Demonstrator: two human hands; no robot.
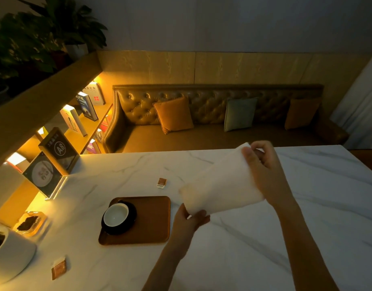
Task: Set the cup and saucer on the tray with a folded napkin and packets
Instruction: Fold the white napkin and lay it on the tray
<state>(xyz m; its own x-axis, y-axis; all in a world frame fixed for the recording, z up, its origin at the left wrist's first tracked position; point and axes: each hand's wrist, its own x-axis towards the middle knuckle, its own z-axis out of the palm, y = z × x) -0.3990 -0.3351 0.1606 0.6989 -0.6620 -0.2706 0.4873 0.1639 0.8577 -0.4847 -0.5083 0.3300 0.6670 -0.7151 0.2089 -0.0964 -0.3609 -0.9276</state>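
Observation:
A white napkin [220, 183] is held in the air above the marble table [265, 238], stretched between both hands. My left hand [189, 221] pinches its near lower corner. My right hand [262, 164] grips its far upper edge. To the left, a brown tray [153, 219] lies on the table. On the tray's left part stands a white cup [116, 214] on a black saucer [129, 222]. One small brown packet [161, 182] lies on the table beyond the tray. Another packet [59, 269] lies near the front left.
A white pot [10, 255] and a glass ashtray [30, 223] sit at the table's left edge. An acrylic sign stand [45, 175] and an A8 table marker [60, 147] stand behind them. A tufted sofa [212, 122] with cushions runs beyond the table.

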